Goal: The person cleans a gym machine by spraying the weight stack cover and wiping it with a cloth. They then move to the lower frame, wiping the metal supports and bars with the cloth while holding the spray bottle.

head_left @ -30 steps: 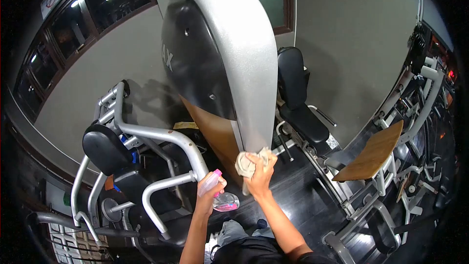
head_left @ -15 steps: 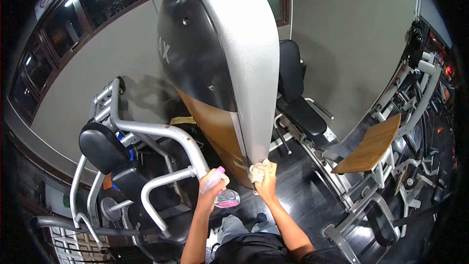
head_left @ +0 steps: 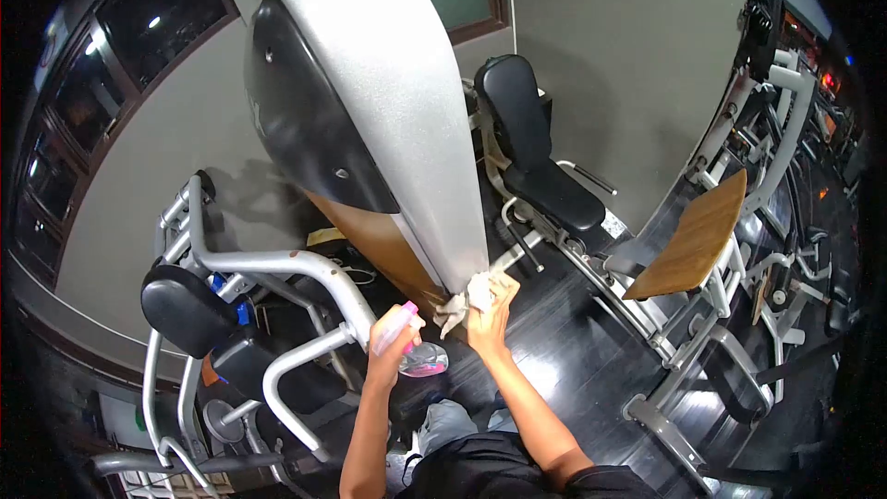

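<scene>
My left hand [head_left: 395,336] is wrapped round the neck of a clear spray bottle [head_left: 423,360] with a pink and white trigger head and some pinkish colour at its base. In my right hand [head_left: 490,319] is a crumpled whitish cloth [head_left: 477,294], its loose end hanging to the left. That cloth is against the lower end of a tall gym machine's cover [head_left: 407,83], silver-white along the edge with black and orange-brown side panels. The exact contact under my fingers is hidden.
To the left stands a machine with bent silver bars [head_left: 319,268] and a black padded seat [head_left: 268,371]. Behind the cover is a black reclined seat [head_left: 540,157]. A tan board [head_left: 693,236] sits on a frame at right, above the dark floor [head_left: 573,342].
The view has shifted, so the cover appears further left and more of the black seat behind shows. My right hand and the cloth now sit slightly higher, and the cloth's loose end spreads left.
</scene>
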The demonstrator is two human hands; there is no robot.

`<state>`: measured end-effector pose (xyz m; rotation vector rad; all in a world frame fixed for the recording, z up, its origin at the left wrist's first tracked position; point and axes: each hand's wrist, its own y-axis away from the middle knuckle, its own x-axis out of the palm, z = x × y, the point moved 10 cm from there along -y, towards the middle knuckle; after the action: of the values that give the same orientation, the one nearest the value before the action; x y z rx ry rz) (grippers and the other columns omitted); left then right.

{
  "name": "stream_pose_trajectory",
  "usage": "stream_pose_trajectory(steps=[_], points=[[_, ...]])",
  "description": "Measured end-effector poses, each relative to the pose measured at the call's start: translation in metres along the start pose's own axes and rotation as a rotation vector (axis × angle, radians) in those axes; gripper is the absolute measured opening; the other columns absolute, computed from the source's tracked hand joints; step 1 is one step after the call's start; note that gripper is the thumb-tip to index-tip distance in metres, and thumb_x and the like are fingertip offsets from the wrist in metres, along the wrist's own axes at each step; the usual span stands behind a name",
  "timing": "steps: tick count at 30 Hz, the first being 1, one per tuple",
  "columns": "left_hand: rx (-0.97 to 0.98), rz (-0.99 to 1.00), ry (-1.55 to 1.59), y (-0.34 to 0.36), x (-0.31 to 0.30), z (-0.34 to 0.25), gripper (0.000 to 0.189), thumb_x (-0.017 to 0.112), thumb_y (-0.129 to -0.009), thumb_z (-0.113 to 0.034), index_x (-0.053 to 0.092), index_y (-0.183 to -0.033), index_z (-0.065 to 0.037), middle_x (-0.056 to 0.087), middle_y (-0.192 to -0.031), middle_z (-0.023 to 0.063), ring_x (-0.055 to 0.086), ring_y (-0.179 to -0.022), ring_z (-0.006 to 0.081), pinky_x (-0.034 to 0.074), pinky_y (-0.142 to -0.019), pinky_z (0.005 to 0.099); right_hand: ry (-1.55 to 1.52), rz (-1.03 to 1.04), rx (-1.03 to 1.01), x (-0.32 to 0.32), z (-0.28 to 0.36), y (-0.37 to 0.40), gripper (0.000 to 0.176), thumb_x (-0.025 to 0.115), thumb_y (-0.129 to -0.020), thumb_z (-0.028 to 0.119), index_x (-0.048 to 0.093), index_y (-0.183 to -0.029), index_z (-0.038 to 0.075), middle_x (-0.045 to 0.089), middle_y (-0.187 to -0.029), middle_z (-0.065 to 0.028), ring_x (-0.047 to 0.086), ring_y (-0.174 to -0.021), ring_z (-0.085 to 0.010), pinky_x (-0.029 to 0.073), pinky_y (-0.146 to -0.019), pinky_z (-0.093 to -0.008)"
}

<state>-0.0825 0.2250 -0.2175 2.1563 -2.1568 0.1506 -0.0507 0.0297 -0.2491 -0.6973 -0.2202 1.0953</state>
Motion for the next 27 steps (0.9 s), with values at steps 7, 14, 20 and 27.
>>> stream_pose_trajectory(steps=[7,14,20,27], points=[[0.074,0.02,-0.002,-0.01,-0.001,-0.006,0.015,0.061,-0.09,-0.015,0.058,-0.091,-0.001,0.059,-0.081,0.0069,0.056,-0.065,0.0111,0.046,-0.065,0.0267,-0.046,-0.013,0.314,0.0,-0.063,0.062,0.031,0.052,-0.082,0.0,0.048,-0.114,0.001,0.047,-0.112,-0.0177,0.049,-0.108,-0.0328,0.039,-0.098,-0.0397],[0.007,-0.054,-0.049,-0.015,-0.006,0.001,0.017,0.061,-0.091,-0.018,0.059,-0.088,-0.001,0.058,-0.076,0.0052,0.055,-0.063,0.0103,0.045,-0.063,0.0266,-0.39,-0.224,0.404,-0.016,-0.025,-0.012,0.029,0.043,-0.08,-0.006,0.054,-0.106,0.0,0.057,-0.098,-0.0086,0.055,-0.094,-0.0196,0.044,-0.088,-0.0314],[0.037,-0.057,0.017,-0.013,-0.005,-0.002,0.016,0.062,-0.088,-0.018,0.061,-0.09,-0.002,0.061,-0.08,0.0056,0.055,-0.064,0.0093,0.041,-0.06,0.0233,-0.337,-0.127,0.179,-0.024,0.02,-0.06,0.024,0.047,-0.079,-0.005,0.057,-0.1,-0.001,0.058,-0.096,-0.0111,0.057,-0.095,-0.0212,0.045,-0.086,-0.031],[0.02,-0.04,-0.03,-0.011,-0.003,0.0,0.019,0.062,-0.089,-0.019,0.059,-0.086,-0.001,0.058,-0.076,0.0062,0.052,-0.062,0.0112,0.045,-0.061,0.0276,-0.185,-0.249,0.446,-0.002,-0.093,0.051,0.02,0.052,-0.085,0.001,0.06,-0.103,0.0,0.06,-0.101,-0.0153,0.058,-0.1,-0.0285,0.044,-0.089,-0.0351]])
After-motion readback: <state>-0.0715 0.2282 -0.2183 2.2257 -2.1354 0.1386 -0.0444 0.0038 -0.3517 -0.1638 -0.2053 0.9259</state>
